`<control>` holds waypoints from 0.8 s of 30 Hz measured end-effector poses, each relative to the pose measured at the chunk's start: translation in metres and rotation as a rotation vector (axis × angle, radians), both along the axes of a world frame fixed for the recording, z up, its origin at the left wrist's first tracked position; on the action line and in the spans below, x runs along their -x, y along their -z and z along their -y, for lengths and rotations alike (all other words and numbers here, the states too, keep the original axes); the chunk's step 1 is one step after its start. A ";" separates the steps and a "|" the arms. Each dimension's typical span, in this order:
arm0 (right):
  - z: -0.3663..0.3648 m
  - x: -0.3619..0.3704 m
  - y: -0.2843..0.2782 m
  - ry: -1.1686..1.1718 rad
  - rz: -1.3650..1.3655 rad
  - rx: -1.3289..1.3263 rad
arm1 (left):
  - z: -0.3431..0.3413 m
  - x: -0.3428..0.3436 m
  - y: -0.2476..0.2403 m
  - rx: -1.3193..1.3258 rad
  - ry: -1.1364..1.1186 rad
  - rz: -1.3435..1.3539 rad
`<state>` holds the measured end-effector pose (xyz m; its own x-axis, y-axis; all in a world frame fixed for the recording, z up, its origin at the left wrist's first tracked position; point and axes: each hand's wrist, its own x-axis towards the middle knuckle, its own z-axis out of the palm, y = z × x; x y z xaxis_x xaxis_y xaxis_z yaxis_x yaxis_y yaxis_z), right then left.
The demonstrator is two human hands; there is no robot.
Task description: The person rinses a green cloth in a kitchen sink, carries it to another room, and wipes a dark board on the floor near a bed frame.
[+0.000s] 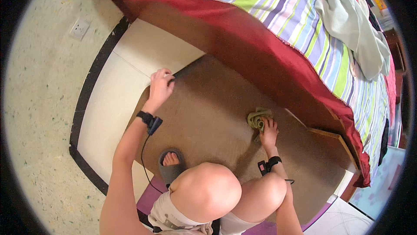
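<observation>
A crumpled green cloth lies on the brown board that covers much of the floor in front of me. My right hand is closed on the cloth's near right side and presses it against the board. At the board's far left edge, my left hand has its fingers curled in. Whether those fingers grip the edge or something small is not clear. Both wrists wear black bands with small devices, and a thin cable runs from the left one.
A bed with a striped sheet and dark red skirt runs along the far and right side. Pale clothing lies on it. A grey slipper is on my left foot. A wall socket sits at far left.
</observation>
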<state>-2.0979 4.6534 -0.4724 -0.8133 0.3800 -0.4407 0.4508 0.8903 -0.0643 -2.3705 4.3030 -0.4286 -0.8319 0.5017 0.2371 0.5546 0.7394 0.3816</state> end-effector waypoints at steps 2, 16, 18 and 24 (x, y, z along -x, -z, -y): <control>-0.010 -0.004 0.010 0.089 -0.023 -0.010 | -0.002 -0.029 -0.008 0.056 0.093 -0.013; 0.003 0.022 -0.130 0.256 -0.327 0.815 | 0.128 -0.183 -0.011 0.440 0.835 0.352; -0.004 0.027 -0.140 0.275 -0.279 0.864 | 0.148 -0.171 -0.006 0.412 0.771 0.309; -0.007 0.059 -0.168 0.301 -0.366 0.931 | 0.189 -0.106 -0.027 0.447 0.864 0.266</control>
<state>-2.1574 4.6601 -0.3044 -0.8841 0.2257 -0.4093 0.4607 0.2727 -0.8447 -2.2647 4.1137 -0.4017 -0.1395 0.9553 -0.2605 0.9053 0.2297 0.3574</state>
